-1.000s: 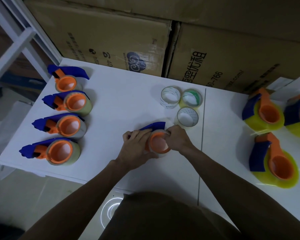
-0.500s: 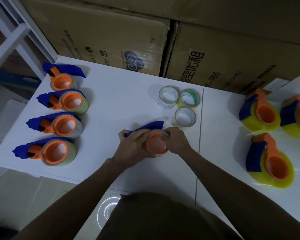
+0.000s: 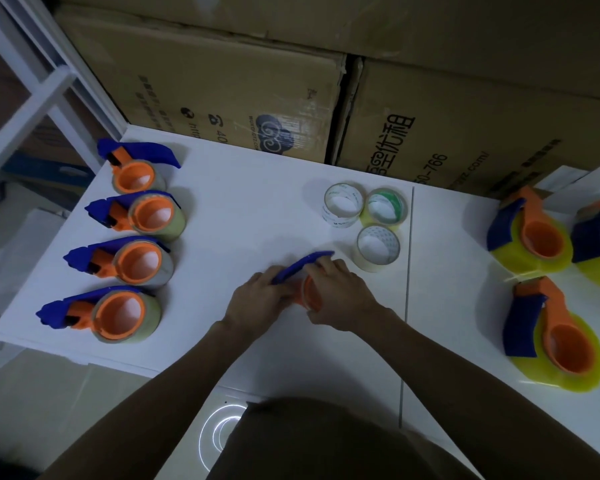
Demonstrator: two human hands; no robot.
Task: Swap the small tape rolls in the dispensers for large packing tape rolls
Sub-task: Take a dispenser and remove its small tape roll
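Observation:
A blue and orange tape dispenser (image 3: 300, 268) with a small roll on its orange hub lies tilted at the middle of the white table (image 3: 243, 209). My left hand (image 3: 258, 301) grips its blue handle. My right hand (image 3: 336, 289) curls over the orange hub and the small roll, hiding most of both. Three loose small tape rolls (image 3: 377, 248) stand just beyond my right hand. Several dispensers with small rolls (image 3: 118, 311) line the left side. Three dispensers on large yellow rolls (image 3: 561, 348) sit at the right.
Stacked cardboard boxes (image 3: 229, 91) wall off the back of the table. A white metal frame (image 3: 39, 84) stands at the far left. A seam (image 3: 407, 289) splits the two table tops. The near edge drops to a pale floor (image 3: 49, 410).
The dispenser has tipped from lying flat, hub facing up, to tilted on its side. My right hand has moved over the hub, covering it; my left hand stays on the handle.

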